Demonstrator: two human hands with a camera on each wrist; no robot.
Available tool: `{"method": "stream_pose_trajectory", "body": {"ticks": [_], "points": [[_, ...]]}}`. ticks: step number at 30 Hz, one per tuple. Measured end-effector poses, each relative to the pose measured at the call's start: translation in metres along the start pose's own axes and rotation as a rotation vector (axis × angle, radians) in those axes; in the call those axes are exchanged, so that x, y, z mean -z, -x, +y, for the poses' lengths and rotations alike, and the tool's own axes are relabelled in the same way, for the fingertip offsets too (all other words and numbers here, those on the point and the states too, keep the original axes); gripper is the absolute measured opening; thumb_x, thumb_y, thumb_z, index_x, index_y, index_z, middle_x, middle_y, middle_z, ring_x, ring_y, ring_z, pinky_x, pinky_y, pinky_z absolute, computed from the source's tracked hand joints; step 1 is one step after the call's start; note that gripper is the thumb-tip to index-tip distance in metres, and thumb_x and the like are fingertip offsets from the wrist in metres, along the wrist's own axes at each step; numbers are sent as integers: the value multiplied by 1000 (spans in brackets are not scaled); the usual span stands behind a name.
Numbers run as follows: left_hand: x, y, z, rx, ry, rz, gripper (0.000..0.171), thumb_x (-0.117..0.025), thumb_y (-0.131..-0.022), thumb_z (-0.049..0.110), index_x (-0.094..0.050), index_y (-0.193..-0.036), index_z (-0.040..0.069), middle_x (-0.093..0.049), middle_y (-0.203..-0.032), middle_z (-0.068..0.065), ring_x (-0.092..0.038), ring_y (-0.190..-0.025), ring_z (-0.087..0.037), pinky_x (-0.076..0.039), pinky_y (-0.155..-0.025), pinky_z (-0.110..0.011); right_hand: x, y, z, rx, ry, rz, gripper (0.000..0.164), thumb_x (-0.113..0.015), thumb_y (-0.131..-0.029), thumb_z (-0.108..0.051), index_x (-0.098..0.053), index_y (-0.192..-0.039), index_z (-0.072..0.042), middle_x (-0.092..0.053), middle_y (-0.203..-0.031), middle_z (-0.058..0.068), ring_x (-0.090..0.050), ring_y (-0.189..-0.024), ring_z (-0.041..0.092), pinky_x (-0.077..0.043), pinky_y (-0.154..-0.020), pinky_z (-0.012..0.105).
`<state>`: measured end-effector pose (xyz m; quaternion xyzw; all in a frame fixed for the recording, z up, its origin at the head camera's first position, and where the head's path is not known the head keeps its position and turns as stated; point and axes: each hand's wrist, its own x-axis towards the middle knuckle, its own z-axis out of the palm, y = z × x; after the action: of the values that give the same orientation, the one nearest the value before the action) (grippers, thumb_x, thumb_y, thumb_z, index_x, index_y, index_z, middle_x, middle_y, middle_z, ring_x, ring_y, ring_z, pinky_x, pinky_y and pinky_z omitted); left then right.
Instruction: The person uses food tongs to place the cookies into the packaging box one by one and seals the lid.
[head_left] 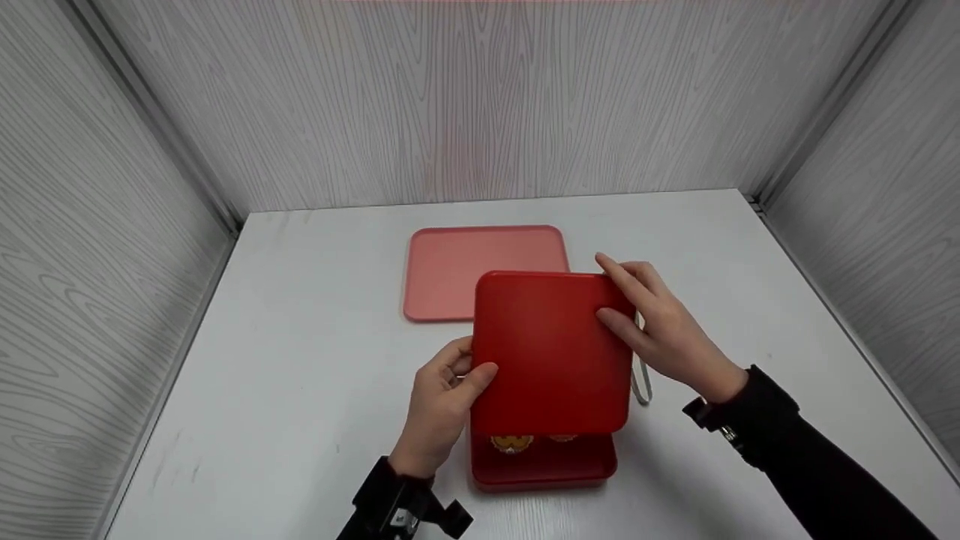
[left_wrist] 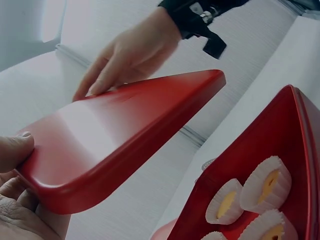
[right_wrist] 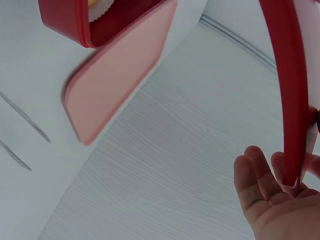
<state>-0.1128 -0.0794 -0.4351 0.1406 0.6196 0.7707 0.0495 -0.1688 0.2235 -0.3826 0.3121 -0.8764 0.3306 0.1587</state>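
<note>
A red lid (head_left: 551, 352) is held tilted over a red box (head_left: 544, 471), covering most of it in the head view. My left hand (head_left: 442, 401) pinches the lid's left edge, thumb on the top face and fingers curled beneath. At the upper right corner, my right hand (head_left: 667, 334) grips the lid, its thumb on the face and its fingers around the edge. Inside the box, the left wrist view has several small yellow treats (left_wrist: 270, 186) in white fluted paper cups. The front part of the box shows below the lid in the head view.
Behind the lid, a pink tray (head_left: 450, 270) lies flat on the white table (head_left: 315, 315), partly overlapped by the lid. A thin metal utensil (head_left: 643, 390) with a rounded end lies right of the box, mostly hidden. Grey wood-grain panels (head_left: 480, 112) enclose the table's back and sides.
</note>
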Motion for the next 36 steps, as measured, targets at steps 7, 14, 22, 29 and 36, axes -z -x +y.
{"method": "stream_pose_trajectory", "body": {"ticks": [7,14,22,29,36], "points": [[0,2,-1,20,70,22,45,-68,-101,21,-55,-141,4,-69,-127,-16,-69,-114,-33,-59,-94,-46,-9,20,6,-211,-161,-20,80,-66,-101,-16,-19,-166,-21,-59,-133,8,-65,-92,12,-57,-77,21],[0,3,-5,96,96,52,47,-67,-101,21,-53,-143,4,-69,-128,-16,-69,-115,-32,-58,-96,-43,-23,46,2,-363,-289,-84,82,-65,-102,-18,-14,-166,-21,-63,-107,4,-64,-75,16,-56,-62,27],[3,2,-20,136,-37,72,61,-67,-101,24,-45,-153,3,-68,-127,-16,-70,-111,-28,-60,-91,-38,-41,59,7,-465,-380,-152,84,-64,-103,-18,-9,-167,-21,-60,-100,8,-58,-69,17,-55,-63,27],[6,2,-37,19,-583,72,62,-59,-106,31,-40,-155,0,-75,-111,-10,-69,-88,-11,-59,-78,-25,-56,64,13,-472,-277,-188,85,-63,-104,-18,-6,-166,-18,-63,-94,3,-57,-79,15,-52,-68,25],[5,2,-48,26,-1011,64,59,-52,-107,33,-45,-149,-8,-51,-58,4,-43,-52,-7,-41,-48,-25,-64,69,17,-507,-170,-234,81,-61,-104,-24,-11,-163,-1,-54,-147,22,-62,-123,28,-56,-98,40]]}}
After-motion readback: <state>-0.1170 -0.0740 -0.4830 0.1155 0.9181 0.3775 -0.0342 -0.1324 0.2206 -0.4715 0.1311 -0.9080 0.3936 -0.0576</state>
